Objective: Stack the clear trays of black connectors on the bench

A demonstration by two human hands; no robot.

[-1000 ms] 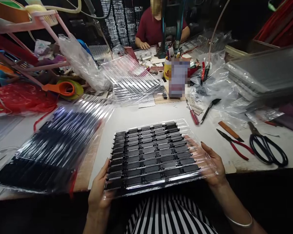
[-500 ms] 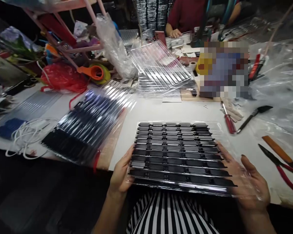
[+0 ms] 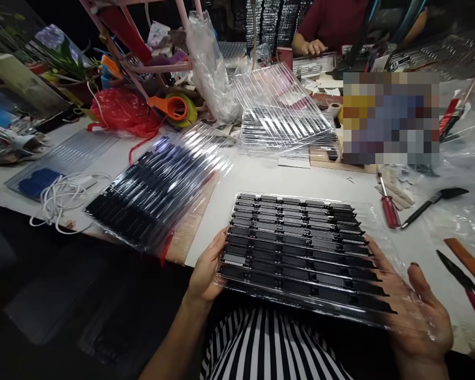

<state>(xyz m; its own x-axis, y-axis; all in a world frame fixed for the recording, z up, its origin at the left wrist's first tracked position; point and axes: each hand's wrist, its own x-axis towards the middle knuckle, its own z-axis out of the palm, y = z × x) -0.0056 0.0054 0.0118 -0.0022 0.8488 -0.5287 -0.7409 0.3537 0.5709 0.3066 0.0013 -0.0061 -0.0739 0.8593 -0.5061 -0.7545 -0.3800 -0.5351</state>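
Observation:
A clear plastic tray [image 3: 374, 211] filled with rows of black comb-edged strips [image 3: 301, 245] is held between my two hands at the table's front edge. My left hand [image 3: 209, 266] grips its left side, fingers partly tucked under. On the other side my right hand [image 3: 423, 311] holds the right edge, with the palm and fingers showing through the clear plastic and the thumb up outside it. The tray tilts slightly toward me, over my striped top [image 3: 273, 343].
Left lies another filled tray [image 3: 142, 195] beside a coiled white cable [image 3: 59, 200]. Behind are stacked clear trays [image 3: 285, 111] and a red bag [image 3: 122, 111]. Rightward lie a screwdriver [image 3: 388, 206], a black-bladed tool [image 3: 431, 203] and red-handled pliers [image 3: 465, 282]. Across the table is a co-worker's hand [image 3: 311, 47].
The view has swung a little, so the table's things sit further right in it. Both hands keep hold of the tray, which is turned slightly with its right side nearer me.

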